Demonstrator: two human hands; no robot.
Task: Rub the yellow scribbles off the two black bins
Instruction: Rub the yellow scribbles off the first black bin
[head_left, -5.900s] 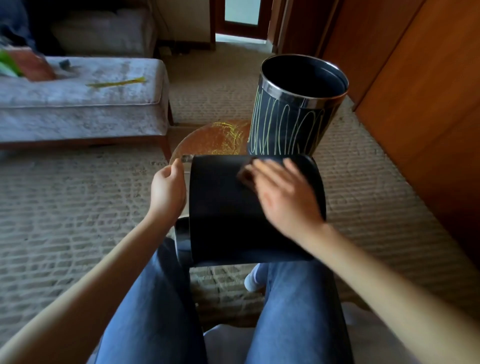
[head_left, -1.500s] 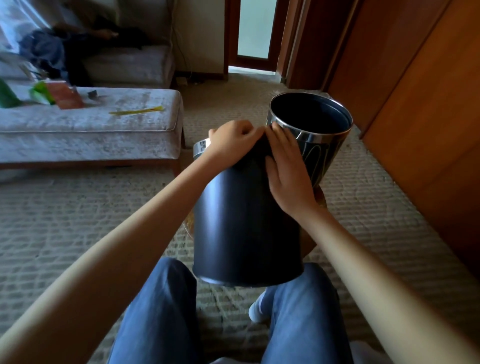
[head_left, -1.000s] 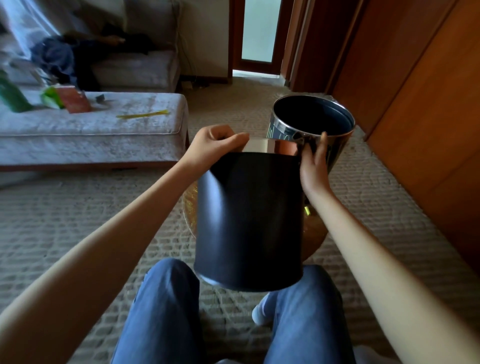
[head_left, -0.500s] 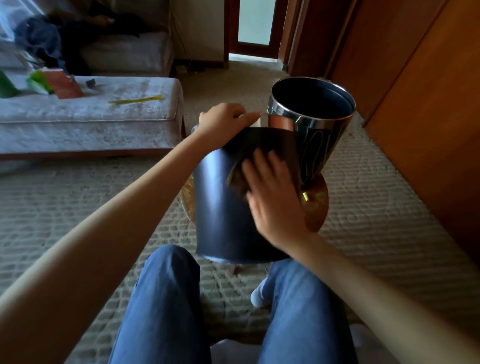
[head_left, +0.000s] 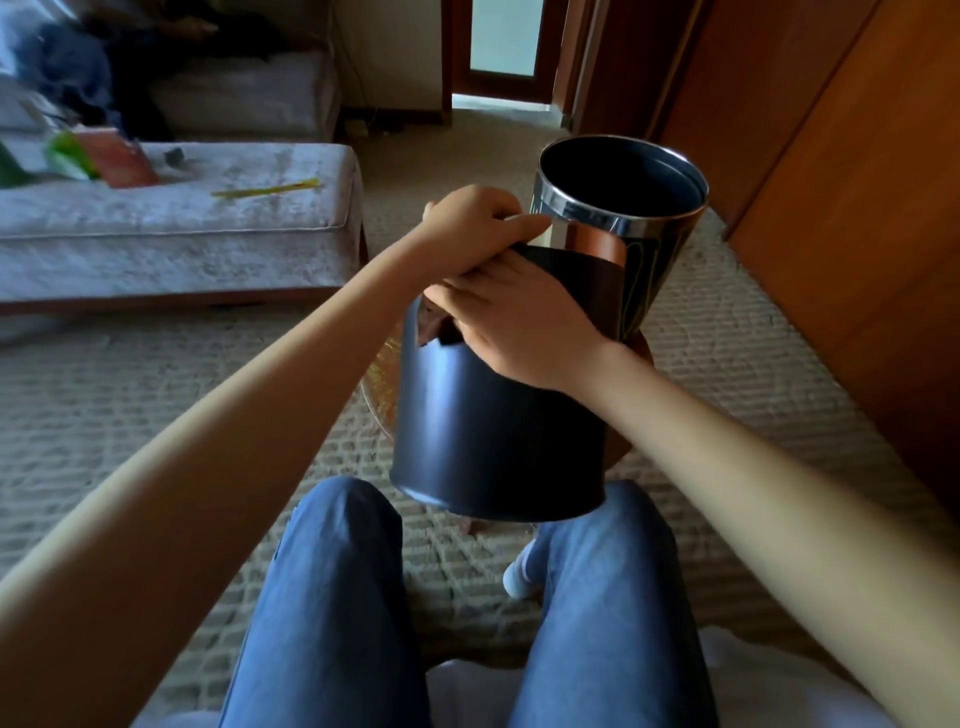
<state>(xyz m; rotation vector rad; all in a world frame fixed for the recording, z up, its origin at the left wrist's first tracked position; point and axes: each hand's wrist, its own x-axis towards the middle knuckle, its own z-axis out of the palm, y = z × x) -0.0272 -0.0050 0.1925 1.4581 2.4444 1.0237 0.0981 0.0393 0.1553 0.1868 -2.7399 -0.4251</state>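
We're looking down over our own knees in blue jeans (head_left: 332, 597), and the left hand (head_left: 478, 223) is clamped on the top rim of the near bin (head_left: 493, 431), fingers curled over the edge and thumb pointing right along it. The bin is tipped, its mouth away from us and its base hanging just above our knees. Whether it touches the small round table (head_left: 378, 382) behind it, we cannot tell. The right hand (head_left: 519, 322) lies across the upper side of that bin just under the left wrist, fingers fairly flat and close together, pressing a dark brown cloth (head_left: 431, 325) to the black wall. A corner of the cloth pokes out at the left. The side facing us shows plain black. Just behind, toward the table's far right edge, the second bin (head_left: 623, 197) stands upright with its shiny rim, and yellow scribbles (head_left: 644, 270) loop down its side. Yellow marks also show on the table's left edge. Off to the left, on the carpet (head_left: 156, 395), sits a grey bench (head_left: 171, 244) with a yellow strip (head_left: 265, 188) lying on top.
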